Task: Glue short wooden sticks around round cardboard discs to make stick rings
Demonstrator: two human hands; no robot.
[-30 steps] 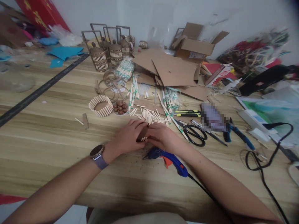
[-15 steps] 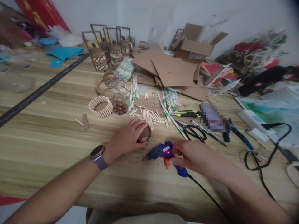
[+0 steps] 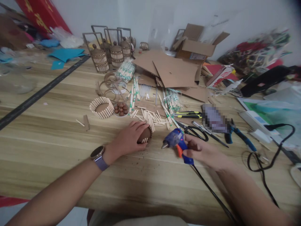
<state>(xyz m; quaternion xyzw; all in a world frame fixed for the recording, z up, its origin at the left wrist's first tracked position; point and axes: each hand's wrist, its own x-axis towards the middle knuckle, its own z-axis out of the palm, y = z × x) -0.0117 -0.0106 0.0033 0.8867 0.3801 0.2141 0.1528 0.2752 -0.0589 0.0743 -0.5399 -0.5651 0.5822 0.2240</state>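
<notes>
My left hand (image 3: 130, 136), with a watch on the wrist, is wrapped round a small round brown piece (image 3: 144, 136) that has short pale sticks on its near side. To the right, my right hand (image 3: 199, 150) grips a blue glue gun (image 3: 175, 138) with an orange trigger, its nozzle pointing left and down, apart from the brown piece. Short cut sticks (image 3: 152, 119) lie scattered just behind my left hand. A ring of upright sticks (image 3: 101, 107) stands on the table farther left, beside a dish of brown beads (image 3: 121, 109).
Scissors (image 3: 195, 131), a yellow-black cutter (image 3: 189, 114) and blue-handled pliers (image 3: 242, 138) lie at the right near a black cable (image 3: 262, 171). Lidded stick baskets (image 3: 100, 59), cardboard sheets (image 3: 175, 70) and an open box (image 3: 196, 47) stand or lie at the back.
My right hand has moved right and slightly up with the glue gun, whose nozzle is now farther from the brown piece. My left hand has hardly moved.
</notes>
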